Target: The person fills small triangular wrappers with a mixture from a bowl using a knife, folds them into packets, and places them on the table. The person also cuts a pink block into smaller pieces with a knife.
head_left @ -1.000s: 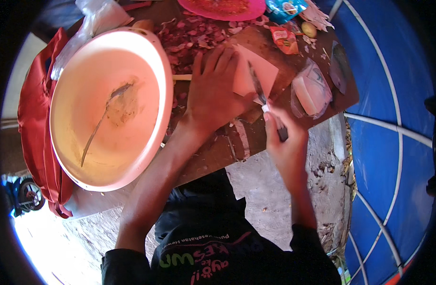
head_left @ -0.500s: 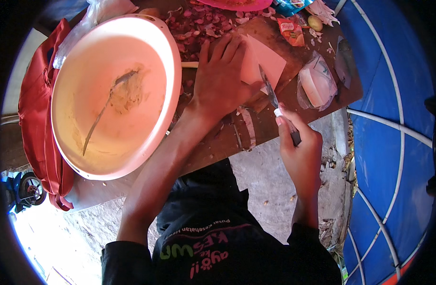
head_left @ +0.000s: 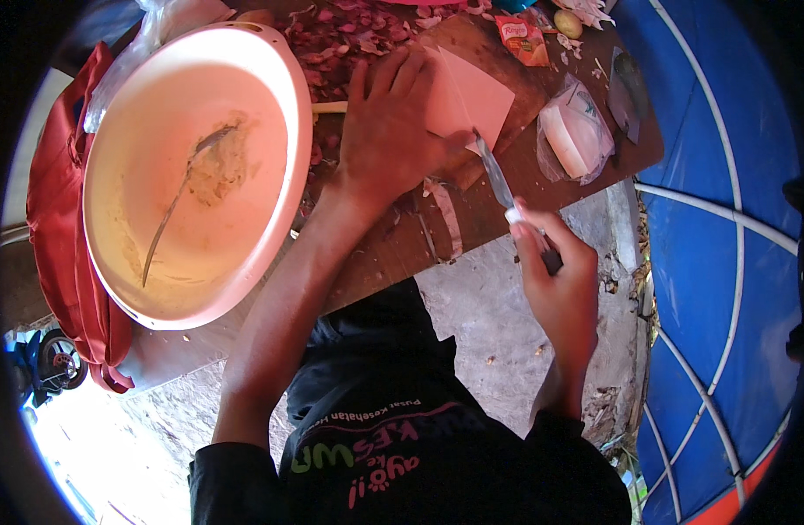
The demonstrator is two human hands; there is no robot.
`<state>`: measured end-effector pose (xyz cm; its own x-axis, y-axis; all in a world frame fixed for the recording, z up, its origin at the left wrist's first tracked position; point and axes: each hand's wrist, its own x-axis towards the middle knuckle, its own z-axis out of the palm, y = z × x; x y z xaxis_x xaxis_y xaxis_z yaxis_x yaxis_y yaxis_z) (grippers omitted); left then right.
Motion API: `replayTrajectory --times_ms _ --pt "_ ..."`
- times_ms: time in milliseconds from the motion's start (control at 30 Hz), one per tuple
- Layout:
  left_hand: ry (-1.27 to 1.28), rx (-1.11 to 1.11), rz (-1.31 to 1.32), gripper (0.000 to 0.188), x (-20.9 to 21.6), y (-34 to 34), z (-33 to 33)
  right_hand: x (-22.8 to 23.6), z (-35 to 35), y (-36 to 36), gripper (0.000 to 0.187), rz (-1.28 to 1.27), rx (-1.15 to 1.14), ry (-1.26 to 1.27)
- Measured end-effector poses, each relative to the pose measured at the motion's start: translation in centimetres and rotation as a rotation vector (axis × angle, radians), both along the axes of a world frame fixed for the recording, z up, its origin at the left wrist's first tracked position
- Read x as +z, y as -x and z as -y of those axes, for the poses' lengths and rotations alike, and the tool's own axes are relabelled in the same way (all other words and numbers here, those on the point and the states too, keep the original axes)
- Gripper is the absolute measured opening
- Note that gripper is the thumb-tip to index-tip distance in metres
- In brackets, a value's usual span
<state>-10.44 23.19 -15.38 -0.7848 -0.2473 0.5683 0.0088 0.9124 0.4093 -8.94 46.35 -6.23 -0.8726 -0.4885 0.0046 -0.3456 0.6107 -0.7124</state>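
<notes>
A white, flat-topped block that looks like tofu [head_left: 476, 92] lies on a worn wooden board [head_left: 526, 98]. A thin line runs across its top. Over its left side my left hand [head_left: 391, 122] lies with fingers stretched out and the thumb apart, near the block's close corner. My right hand [head_left: 555, 258] is closed round the handle of a knife [head_left: 495, 175]. The blade points away from me, its tip at that close corner beside my left thumb. Whether the tip touches the block I cannot tell.
Left stands a big pale basin [head_left: 284, 175] with a spoon [head_left: 179, 197] and residue inside, beside red cloth [head_left: 69, 236]. Onion skins [head_left: 340, 39] litter the far table. To the right are a plastic-wrapped white block [head_left: 577, 136], a red sachet [head_left: 523, 39] and a blue tarp [head_left: 699, 149].
The knife tip has drawn back toward me, from over the block to its close corner. A line across the block's top shows more plainly. The whole view has shifted slightly.
</notes>
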Motion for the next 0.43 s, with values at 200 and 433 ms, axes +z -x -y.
replayTrajectory --times_ms 200,433 --pt "-0.024 -0.052 0.048 0.096 0.8 -0.6 0.1 3.4 -1.8 1.7 0.03 0.084 -0.112 0.013" --pt "0.028 -0.138 0.178 0.106 0.2 0.0 2.3 1.2 2.1 10.6 0.029 -0.452 0.026 0.097"
